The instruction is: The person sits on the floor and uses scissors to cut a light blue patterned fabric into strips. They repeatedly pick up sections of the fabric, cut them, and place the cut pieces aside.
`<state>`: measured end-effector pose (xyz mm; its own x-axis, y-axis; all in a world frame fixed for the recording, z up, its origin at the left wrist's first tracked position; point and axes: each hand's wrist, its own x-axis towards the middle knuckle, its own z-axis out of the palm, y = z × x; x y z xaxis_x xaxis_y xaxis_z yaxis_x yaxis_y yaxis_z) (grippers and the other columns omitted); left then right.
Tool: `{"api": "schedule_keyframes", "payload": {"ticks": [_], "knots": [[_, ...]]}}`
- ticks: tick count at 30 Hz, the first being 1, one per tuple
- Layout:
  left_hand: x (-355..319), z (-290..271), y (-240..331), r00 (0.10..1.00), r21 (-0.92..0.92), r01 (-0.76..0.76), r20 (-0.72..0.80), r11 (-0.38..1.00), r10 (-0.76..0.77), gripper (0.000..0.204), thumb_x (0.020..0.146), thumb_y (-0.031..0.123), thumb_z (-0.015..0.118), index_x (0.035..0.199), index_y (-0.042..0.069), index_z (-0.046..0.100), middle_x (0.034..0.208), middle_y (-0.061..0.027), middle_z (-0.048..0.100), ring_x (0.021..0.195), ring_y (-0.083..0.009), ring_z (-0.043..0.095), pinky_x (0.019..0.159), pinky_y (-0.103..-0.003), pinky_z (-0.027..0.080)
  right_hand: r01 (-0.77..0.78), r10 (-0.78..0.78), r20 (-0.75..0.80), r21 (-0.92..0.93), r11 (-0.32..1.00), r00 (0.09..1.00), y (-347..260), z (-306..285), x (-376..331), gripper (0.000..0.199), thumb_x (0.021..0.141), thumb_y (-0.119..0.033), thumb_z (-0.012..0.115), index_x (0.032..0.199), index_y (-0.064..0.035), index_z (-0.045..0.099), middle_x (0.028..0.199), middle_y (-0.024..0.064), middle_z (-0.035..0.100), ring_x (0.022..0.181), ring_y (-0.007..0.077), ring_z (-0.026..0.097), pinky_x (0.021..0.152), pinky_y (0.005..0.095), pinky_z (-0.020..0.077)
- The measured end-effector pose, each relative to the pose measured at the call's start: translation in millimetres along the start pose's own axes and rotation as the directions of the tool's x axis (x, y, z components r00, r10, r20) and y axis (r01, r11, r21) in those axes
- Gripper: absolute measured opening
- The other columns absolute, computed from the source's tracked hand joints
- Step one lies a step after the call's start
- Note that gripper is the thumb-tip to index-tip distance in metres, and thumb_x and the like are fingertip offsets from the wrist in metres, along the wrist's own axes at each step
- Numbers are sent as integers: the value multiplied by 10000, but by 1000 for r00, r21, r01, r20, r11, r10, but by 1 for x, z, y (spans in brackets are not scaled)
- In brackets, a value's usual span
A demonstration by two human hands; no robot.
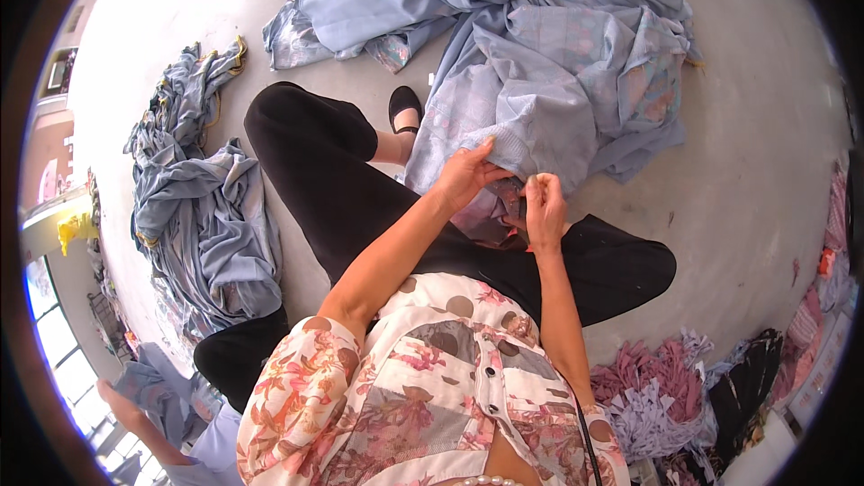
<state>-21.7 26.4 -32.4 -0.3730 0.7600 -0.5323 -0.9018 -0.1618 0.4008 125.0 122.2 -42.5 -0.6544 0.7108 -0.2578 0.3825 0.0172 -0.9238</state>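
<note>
A large light-blue cloth (pixel 540 117) with a faint pink and orange print spreads from my lap up across the floor ahead. My left hand (pixel 466 173) pinches a gathered edge of it between thumb and fingers. Close by on the right, my right hand (pixel 544 207) is closed in a pinch, fingertips up against the same edge. Whatever lies between those fingertips is too small to make out. Below the hands, a darker pinkish-grey part of the cloth hangs over my black trousers (pixel 333 180).
A heap of bluish-grey cloth (pixel 211 207) lies on the floor to the left. Another person's arm (pixel 139 423) is at lower left beside blue cloth. At lower right sit bundles of mauve fabric strips (pixel 652 378) and black cloth (pixel 747 387). Pale grey floor (pixel 738 180) extends right.
</note>
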Motion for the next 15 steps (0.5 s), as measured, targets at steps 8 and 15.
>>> {"api": "schedule_keyframes", "payload": {"ticks": [8, 15], "knots": [[-12, 12, 15, 999, -74, 38, -2, 997, -39, 350, 927, 226, 512, 1142, -50, 507, 1066, -188, 614, 971, -310, 621, 865, -436, 511, 385, -421, -24, -362, 849, 907, -49, -20, 1, 232, 828, -209, 660, 938, -36, 552, 755, 83, 609, 628, 229, 598, 572, 323, 471], [-19, 25, 21, 995, -103, 80, -49, 991, -86, 316, 934, 201, 487, 1130, -46, 510, 1095, -216, 598, 1013, -340, 599, 904, -476, 476, 468, -513, 13, -429, 773, 859, -55, -17, 6, 255, 782, -217, 703, 907, -39, 571, 747, 88, 604, 620, 234, 593, 546, 333, 469]]}}
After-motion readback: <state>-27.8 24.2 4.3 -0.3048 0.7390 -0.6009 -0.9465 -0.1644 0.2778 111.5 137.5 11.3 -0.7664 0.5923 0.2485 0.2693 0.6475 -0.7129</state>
